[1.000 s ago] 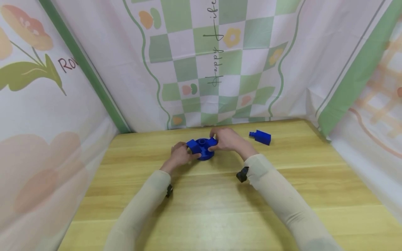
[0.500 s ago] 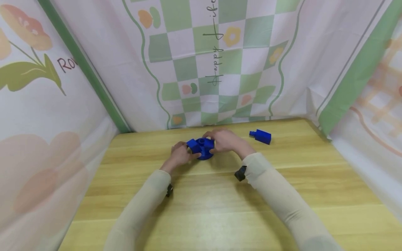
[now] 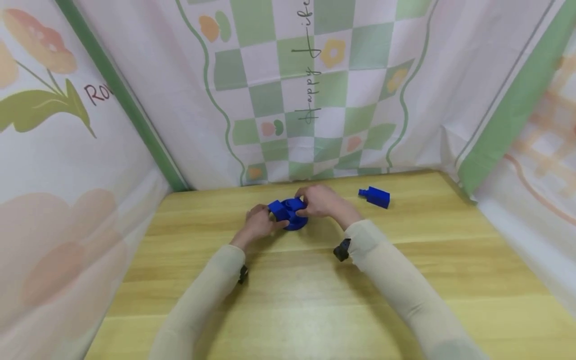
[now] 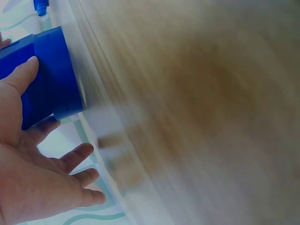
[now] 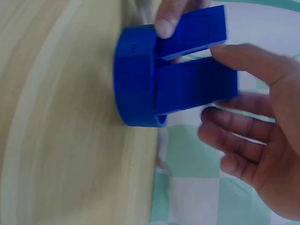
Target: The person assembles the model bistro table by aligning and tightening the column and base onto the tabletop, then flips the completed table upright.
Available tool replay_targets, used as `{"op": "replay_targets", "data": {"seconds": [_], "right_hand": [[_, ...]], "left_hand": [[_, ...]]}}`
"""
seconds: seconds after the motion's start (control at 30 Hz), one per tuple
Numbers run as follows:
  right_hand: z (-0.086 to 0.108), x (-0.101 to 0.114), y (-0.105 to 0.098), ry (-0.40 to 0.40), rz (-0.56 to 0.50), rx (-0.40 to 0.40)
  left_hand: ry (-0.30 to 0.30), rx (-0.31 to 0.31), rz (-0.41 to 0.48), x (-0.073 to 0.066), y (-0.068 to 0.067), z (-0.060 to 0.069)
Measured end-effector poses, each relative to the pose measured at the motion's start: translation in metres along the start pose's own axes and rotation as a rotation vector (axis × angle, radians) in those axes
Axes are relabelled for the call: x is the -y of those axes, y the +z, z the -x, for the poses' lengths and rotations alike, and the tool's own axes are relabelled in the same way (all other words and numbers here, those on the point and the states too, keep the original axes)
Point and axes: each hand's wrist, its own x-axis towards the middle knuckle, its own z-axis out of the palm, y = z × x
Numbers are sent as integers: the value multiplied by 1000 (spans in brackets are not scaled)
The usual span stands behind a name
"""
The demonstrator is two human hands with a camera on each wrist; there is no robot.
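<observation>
Only right wrist view, blue base [image 5: 135, 84], small mark [image 5: 133, 48]

back cloth [image 3: 315, 90]: green-white checked | left cloth [image 3: 85, 160]: flowered | right cloth [image 3: 526, 210]: green-banded | tabletop [image 3: 292, 300]: light, wood-grained

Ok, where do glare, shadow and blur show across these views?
Head: soft glare on the table, shadow beside the right sleeve; left wrist: tabletop hazy and smeared, left hand clearer; right wrist: tabletop soft, blue round base better defined.
</observation>
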Motion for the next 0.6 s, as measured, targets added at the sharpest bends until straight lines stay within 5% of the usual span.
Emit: {"op": "replay_targets", "data": {"seconds": [0.23, 0.47, 0.6], "right_hand": [[-1, 1, 2, 97, 0, -9], [0, 2, 4, 30, -21, -16], [0, 1, 4, 107, -48, -47]], "left_hand": [[13, -16, -2, 2, 2, 0], [27, -9, -14, 1, 3, 1], [26, -12, -28, -1, 3, 2]]}}
